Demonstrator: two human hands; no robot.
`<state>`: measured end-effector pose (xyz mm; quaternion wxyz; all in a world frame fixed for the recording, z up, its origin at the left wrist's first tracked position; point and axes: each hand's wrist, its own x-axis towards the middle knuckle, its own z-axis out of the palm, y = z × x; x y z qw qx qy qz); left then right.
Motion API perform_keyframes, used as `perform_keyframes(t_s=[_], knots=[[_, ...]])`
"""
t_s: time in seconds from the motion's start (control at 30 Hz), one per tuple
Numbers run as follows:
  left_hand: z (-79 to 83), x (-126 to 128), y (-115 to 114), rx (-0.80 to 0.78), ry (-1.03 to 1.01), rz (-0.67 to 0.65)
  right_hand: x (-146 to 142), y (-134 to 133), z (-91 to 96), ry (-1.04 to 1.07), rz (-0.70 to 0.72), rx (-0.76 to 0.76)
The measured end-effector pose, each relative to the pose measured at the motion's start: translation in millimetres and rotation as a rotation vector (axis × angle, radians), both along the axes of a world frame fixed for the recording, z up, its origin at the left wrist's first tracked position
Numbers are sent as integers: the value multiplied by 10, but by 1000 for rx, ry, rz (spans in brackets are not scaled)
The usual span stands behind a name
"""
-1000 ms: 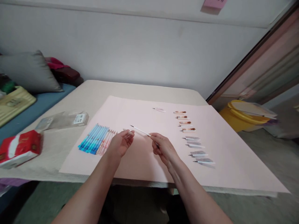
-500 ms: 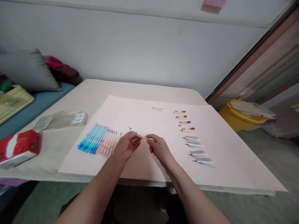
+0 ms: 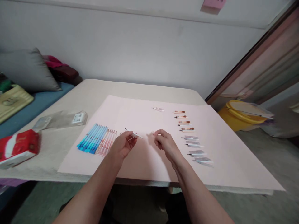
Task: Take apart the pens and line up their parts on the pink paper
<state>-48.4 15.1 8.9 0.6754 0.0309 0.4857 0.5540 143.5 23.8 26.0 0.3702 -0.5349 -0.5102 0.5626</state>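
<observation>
My left hand (image 3: 125, 143) pinches a slim white pen refill (image 3: 138, 136) with a dark tip, held above the pink sheet (image 3: 140, 165). Apart from it, my right hand (image 3: 164, 141) is closed with thumb and forefinger together. A small pale bit shows at its fingertips, too faint to name. Left of my left hand lies a row of blue pens (image 3: 92, 138), with pinkish clear pens (image 3: 107, 141) beside them. On the right, several refills with greyish wrappers (image 3: 197, 152) form a column, below brown-and-orange pieces (image 3: 186, 123) that each lie by a thin refill.
A lone refill with clear plastic (image 3: 158, 109) lies at the back of the sheet. Left on the cream cloth (image 3: 98, 88) are a clear plastic bag (image 3: 64, 119) and a red tissue pack (image 3: 20, 147). A yellow bucket (image 3: 235, 116) stands right of the table.
My right hand has come off the refill and moved to the right. My left hand still holds the refill and has shifted slightly left and down.
</observation>
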Motion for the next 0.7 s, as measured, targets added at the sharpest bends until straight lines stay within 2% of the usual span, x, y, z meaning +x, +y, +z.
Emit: perform_keyframes(t_s=[0.1,0.2,0.33,0.47,0.7], knots=[[-24,70,-45,-32,-5,-59,-26,53,-72,129,-73,-24],[-64,212,-116,-39,35,-115,-116,49,-131,174,-44,-46],[-107,377,-180,55,29,-144,-219,8,-215,107,7,21],[-127,432,-199,97,0,-130,-240,-7,-303,62,14,80],[-100,437,-221,122,-38,-113,-249,-16,-285,77,0,38]])
